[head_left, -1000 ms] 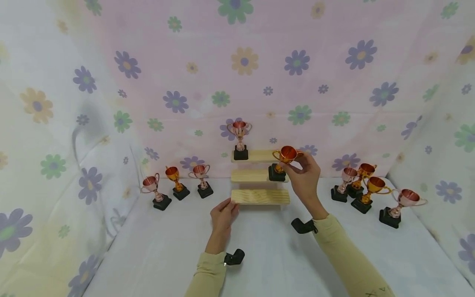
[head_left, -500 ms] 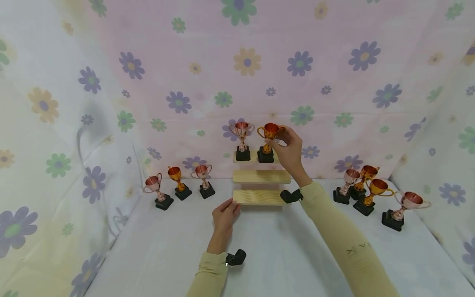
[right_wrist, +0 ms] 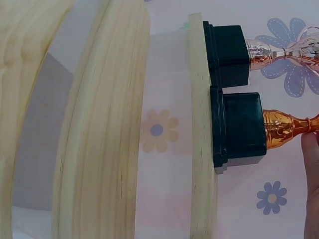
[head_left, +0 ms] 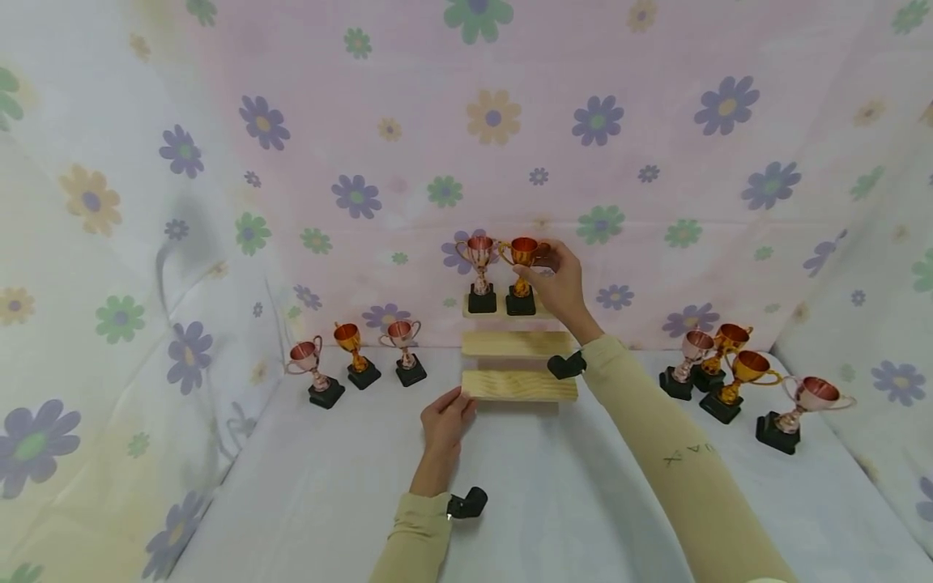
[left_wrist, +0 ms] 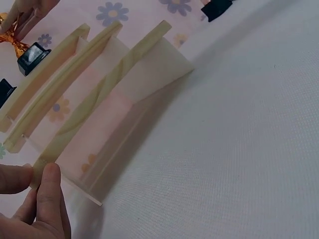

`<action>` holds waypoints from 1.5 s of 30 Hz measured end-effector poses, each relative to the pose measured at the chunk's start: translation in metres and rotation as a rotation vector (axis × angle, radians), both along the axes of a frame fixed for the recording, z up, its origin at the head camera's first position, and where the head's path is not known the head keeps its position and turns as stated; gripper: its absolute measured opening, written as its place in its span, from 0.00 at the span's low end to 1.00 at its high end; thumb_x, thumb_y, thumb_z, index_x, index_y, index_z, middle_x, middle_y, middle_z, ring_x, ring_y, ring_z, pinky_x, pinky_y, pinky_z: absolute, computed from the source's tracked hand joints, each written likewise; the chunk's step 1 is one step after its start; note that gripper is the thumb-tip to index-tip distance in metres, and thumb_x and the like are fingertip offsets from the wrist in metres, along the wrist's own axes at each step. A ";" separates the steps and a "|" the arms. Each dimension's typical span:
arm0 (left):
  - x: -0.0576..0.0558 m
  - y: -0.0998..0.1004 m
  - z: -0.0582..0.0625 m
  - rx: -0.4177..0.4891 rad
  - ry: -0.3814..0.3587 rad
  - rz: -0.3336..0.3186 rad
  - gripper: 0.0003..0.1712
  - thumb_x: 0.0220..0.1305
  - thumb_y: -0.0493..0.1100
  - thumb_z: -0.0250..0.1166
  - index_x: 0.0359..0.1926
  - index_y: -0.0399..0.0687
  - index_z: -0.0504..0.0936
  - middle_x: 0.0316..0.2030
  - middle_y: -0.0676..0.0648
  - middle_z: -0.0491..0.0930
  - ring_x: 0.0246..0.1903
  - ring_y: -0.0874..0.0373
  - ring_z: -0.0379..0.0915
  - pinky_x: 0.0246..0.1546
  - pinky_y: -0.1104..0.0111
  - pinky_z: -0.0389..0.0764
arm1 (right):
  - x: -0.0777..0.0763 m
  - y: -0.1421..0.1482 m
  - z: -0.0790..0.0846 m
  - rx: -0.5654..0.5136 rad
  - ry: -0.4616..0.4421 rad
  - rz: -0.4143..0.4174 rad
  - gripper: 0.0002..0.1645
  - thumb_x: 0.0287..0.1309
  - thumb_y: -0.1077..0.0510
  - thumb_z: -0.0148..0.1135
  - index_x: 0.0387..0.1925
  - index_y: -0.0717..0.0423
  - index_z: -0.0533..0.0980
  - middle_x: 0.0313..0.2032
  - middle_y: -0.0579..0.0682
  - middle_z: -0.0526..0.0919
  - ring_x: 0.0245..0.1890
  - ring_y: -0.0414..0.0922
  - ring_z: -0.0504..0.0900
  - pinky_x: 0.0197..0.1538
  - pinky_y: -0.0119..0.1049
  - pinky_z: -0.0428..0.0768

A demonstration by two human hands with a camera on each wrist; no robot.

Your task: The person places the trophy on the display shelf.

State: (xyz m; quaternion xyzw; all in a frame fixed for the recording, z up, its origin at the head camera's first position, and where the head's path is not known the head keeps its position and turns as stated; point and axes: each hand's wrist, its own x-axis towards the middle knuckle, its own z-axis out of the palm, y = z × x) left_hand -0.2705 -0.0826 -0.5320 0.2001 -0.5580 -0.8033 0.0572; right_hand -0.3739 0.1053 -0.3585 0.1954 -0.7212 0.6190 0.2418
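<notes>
On the top step of a three-tier wooden stand (head_left: pixel 519 343) is a gold trophy cup (head_left: pixel 521 279), upright on its black base. My right hand (head_left: pixel 560 279) pinches this cup by its stem and right side. Close on its left stands a rose-gold trophy cup (head_left: pixel 481 263); in the right wrist view the two black bases touch or nearly touch. My left hand (head_left: pixel 442 421) grips the left end of the lowest board, thumb on one face and fingers on the other, as the left wrist view shows near the bottom board (left_wrist: pixel 94 99).
To the left on the white cloth stand two rose-gold cups (head_left: pixel 401 350) and a gold cup (head_left: pixel 353 352). Several gold and rose-gold cups (head_left: pixel 745 371) are grouped at the right. A flowered cloth backdrop (head_left: pixel 394 202) rises behind the stand.
My right hand has carried the gold cup up and left from the middle step to the top one, beside the rose-gold cup. The left hand has kept its grip on the stand.
</notes>
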 end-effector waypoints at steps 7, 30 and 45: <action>0.001 0.001 0.001 0.005 -0.004 -0.010 0.19 0.69 0.28 0.61 0.58 0.22 0.76 0.46 0.34 0.82 0.37 0.59 0.83 0.44 0.70 0.88 | 0.000 -0.001 0.000 -0.011 -0.025 -0.001 0.26 0.56 0.71 0.72 0.53 0.78 0.72 0.50 0.74 0.78 0.50 0.67 0.79 0.56 0.61 0.81; 0.000 0.007 0.005 -0.004 0.009 -0.017 0.19 0.69 0.28 0.61 0.58 0.21 0.76 0.47 0.33 0.82 0.36 0.60 0.83 0.45 0.69 0.88 | -0.003 0.000 -0.020 -0.120 -0.028 -0.022 0.23 0.55 0.75 0.70 0.51 0.79 0.72 0.50 0.73 0.80 0.51 0.67 0.80 0.60 0.58 0.81; 0.004 -0.001 0.002 0.021 0.012 -0.023 0.20 0.70 0.29 0.61 0.60 0.22 0.74 0.46 0.37 0.81 0.37 0.60 0.83 0.44 0.70 0.88 | 0.038 0.037 -0.065 -0.187 -0.081 -0.056 0.25 0.53 0.77 0.70 0.53 0.81 0.74 0.52 0.79 0.75 0.54 0.63 0.78 0.65 0.61 0.76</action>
